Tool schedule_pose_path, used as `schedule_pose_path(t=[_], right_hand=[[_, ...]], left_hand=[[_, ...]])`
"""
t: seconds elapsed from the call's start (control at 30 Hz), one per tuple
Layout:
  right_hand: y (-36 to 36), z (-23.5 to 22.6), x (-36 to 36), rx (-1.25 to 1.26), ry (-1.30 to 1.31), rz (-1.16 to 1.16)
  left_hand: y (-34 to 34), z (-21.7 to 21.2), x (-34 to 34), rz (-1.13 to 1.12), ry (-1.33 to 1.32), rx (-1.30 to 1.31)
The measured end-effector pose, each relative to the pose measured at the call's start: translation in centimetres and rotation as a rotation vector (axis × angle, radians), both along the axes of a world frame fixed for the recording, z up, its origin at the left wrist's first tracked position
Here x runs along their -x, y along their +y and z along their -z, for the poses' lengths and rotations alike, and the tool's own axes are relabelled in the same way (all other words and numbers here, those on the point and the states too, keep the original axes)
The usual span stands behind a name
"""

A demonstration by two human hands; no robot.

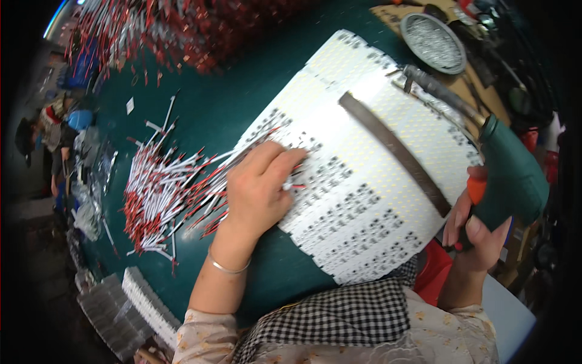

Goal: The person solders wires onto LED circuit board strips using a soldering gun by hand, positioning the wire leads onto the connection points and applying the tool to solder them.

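My left hand (pixel 257 185) is closed over the left edge of a white LED circuit board panel (pixel 364 151), its fingertips pinching thin red and white wires (pixel 221 182). Several wire ends stick out past the fingers, over rows of black components. In my right hand (pixel 476 233), a green soldering gun (pixel 515 173) with an orange trigger is held at the panel's right side. Its metal tip reaches over the panel's upper right edge, apart from my left hand. A dark brown strip (pixel 394 151) lies across the panel.
Cut red and white wires lie in a loose pile (pixel 160 194) on the green tabletop (pixel 206 103). A large wire bundle (pixel 163 30) fills the far left. At the far right stands a round metal bowl (pixel 433 43) of small silvery pieces. A person (pixel 57 136) is in the left background.
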State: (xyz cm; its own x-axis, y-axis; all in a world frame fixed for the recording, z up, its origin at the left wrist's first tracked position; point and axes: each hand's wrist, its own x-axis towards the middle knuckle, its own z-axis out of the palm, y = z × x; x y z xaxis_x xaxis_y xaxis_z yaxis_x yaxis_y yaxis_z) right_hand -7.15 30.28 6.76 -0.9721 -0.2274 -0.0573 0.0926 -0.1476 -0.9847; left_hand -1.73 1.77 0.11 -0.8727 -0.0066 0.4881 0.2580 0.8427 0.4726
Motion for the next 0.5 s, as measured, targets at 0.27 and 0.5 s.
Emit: schedule_pose_path(t=[0.27,0.5], right_hand=[[0.6,0.9,7.8,-0.240,0.168,0.174],[3.9,0.4,4.2,-0.274,0.348,0.108]], left_hand=[[-0.1,-1.6,-1.5,-0.057,-0.014,0.011],[-0.5,-4.8,-6.7,-0.251,-0.179,0.003]])
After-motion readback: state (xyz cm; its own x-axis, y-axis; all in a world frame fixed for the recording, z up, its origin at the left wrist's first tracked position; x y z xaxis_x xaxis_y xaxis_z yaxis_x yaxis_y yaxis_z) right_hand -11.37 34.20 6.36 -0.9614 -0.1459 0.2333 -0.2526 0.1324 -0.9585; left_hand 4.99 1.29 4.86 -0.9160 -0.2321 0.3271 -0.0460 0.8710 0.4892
